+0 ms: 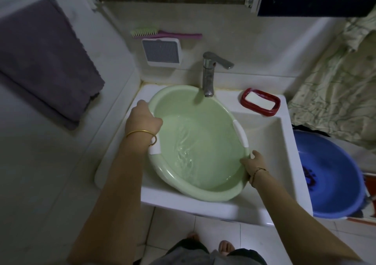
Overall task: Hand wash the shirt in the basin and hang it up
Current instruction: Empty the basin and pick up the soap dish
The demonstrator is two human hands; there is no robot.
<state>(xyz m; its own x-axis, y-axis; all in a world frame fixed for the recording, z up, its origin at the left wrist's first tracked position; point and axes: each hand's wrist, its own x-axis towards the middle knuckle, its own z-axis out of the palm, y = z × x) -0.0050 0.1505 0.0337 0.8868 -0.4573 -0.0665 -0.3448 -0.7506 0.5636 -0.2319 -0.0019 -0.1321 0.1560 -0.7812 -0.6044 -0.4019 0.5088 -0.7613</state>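
Centre of frame: basin [183,102] in the sink [264,134], water [187,152] in its bottom, tap [208,75] just behind at the upper edge. Right of the tap, on the sink ledge: soap dish [243,100] with soap [257,101]. Far right: second basin [335,183]. Upper left: towel [44,61]. Above the tap, leftward: brush [146,32].

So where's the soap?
In the head view, the white bar of soap lies in a red oval plastic dish on the back right corner of the white sink, right of the metal tap.

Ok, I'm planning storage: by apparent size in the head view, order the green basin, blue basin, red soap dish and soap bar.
Largest: green basin
blue basin (partly hidden behind sink, so unsure)
red soap dish
soap bar
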